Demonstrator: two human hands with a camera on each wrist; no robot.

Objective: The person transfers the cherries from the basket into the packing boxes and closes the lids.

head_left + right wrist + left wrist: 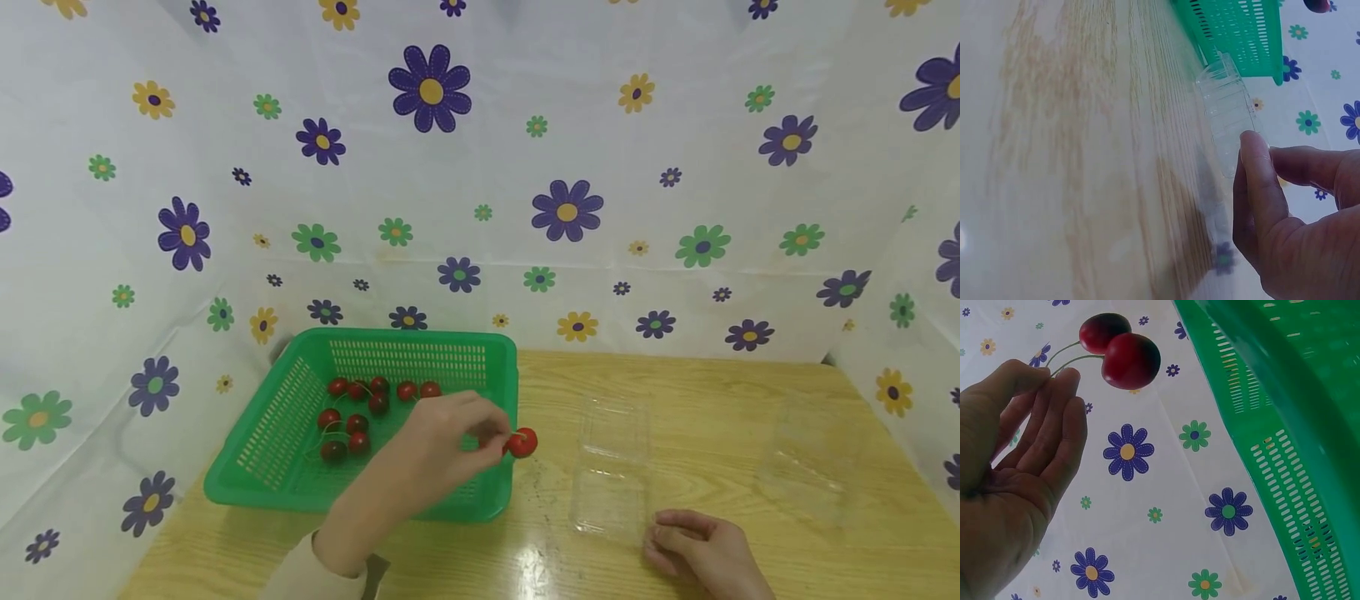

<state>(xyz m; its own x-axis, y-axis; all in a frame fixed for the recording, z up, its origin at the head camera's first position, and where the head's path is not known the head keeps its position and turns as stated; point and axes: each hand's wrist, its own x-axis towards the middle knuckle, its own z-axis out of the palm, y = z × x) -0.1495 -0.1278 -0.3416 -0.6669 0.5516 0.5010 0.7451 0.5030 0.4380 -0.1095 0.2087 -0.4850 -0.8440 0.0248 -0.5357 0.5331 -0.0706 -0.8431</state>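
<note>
My left hand [442, 442] pinches the thin green stems of two red cherries [1132, 361] between thumb and fingertips. The pair hangs just past the right rim of a green plastic basket [360, 506]; in the head view one cherry largely covers the other. Several dark red cherries [358, 442] with stems lie inside the basket, partly behind my left arm. Right of it a clear plastic clamshell box [611, 500] lies opened flat on the table. My right hand [708, 554] rests at the box's near right corner, fingers loosely bent, fingertips right at its edge.
Another clear plastic box [810, 467] stands farther right on the wooden table [712, 417]. A white flower-patterned sheet [495, 167] rises behind the table and along both sides.
</note>
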